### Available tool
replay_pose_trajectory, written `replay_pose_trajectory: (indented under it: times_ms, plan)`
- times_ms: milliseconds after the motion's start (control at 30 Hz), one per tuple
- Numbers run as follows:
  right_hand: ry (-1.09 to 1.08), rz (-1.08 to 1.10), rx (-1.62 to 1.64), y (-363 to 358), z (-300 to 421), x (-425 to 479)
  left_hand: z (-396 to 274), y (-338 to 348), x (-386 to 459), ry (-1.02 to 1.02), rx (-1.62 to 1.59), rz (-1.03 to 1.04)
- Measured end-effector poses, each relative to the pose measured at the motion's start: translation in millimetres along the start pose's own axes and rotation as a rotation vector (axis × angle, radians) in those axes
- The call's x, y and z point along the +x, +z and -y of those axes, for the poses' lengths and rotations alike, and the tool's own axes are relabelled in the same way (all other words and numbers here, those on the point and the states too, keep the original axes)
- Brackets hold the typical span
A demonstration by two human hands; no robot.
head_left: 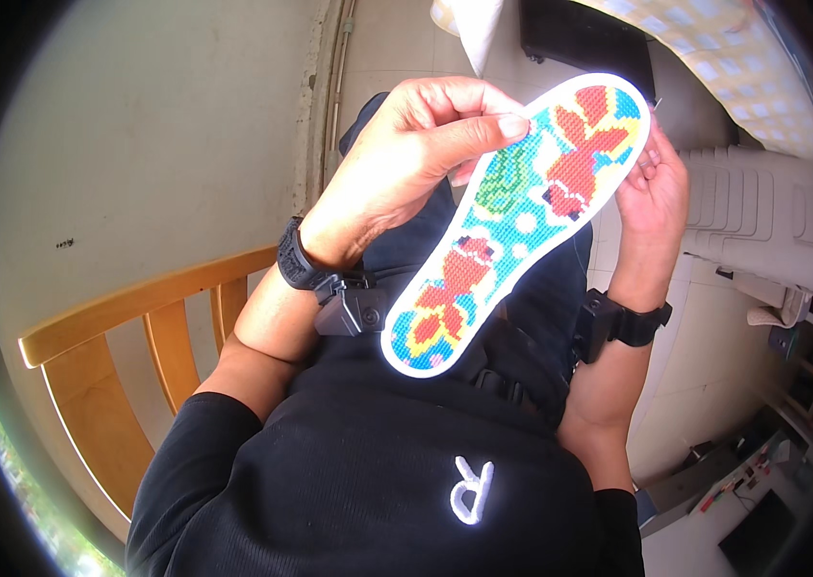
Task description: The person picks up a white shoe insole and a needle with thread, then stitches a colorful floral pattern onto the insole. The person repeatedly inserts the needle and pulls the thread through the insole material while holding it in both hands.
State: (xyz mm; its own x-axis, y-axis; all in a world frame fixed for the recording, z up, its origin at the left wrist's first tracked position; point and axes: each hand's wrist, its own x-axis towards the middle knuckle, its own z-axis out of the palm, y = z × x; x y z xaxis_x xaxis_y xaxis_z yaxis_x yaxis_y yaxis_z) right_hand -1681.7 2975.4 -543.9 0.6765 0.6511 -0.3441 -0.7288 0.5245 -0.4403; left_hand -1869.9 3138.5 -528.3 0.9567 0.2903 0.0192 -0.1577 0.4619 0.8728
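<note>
An embroidered shoe insole point(522, 216) with a white rim lies slantwise in front of my lap. Its stitched face shows red fish-like figures, green leaves and white dots on blue. My left hand point(442, 133) grips its left edge, thumb on the stitched face and fingers behind. My right hand point(655, 180) is at the upper right edge, its fingertips partly hidden behind the insole; whether they grip it cannot be told. A thin needle-like tip point(657, 105) shows beside those fingers. A fine thread point(582, 263) hangs below the insole's right edge.
A slatted wooden backrest point(154, 299) stands at left by the pale wall point(147, 144). Light plastic chairs or stools point(738, 195) are at right. A checked cloth point(760, 79) hangs at upper right. Both wrists wear straps with black devices point(359, 310).
</note>
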Motion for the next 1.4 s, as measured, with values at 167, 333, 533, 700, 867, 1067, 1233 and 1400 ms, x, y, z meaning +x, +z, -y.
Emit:
replay_pose_trajectory:
  times_ms: [167,333,533,700,867,1067,1233,1400]
  plan:
    - [-0.043,-0.051,-0.099,-2.6,-2.7,2.0,0.0,-0.3,0.2,-0.018,-0.012,0.006]
    - [-0.199,-0.036,-0.448,-12.3,-14.5,9.6,1.4,-1.1,0.3,0.002,-0.041,-0.011]
    - [-0.465,0.067,-0.862,-3.5,-66.4,1.6,3.2,0.8,-1.7,0.046,-0.067,-0.098]
    - [-0.275,0.094,-0.647,-10.5,-34.0,0.4,-8.1,-11.9,-3.5,0.114,0.066,-0.108]
    - [-0.297,0.058,-0.699,-19.7,-9.4,-9.2,-10.7,-16.5,-3.5,0.135,0.070,-0.119]
    - [-0.308,-0.044,-0.788,-48.5,24.1,-16.0,-11.2,-21.7,-5.3,0.110,0.068,-0.138]
    - [-0.388,-0.208,-0.912,-78.3,54.0,-25.5,-9.6,-39.7,-1.8,0.013,0.149,-0.173]
    - [-0.624,-0.246,-0.745,-92.3,84.1,-34.0,32.0,-107.9,-7.5,-0.387,0.344,-0.352]
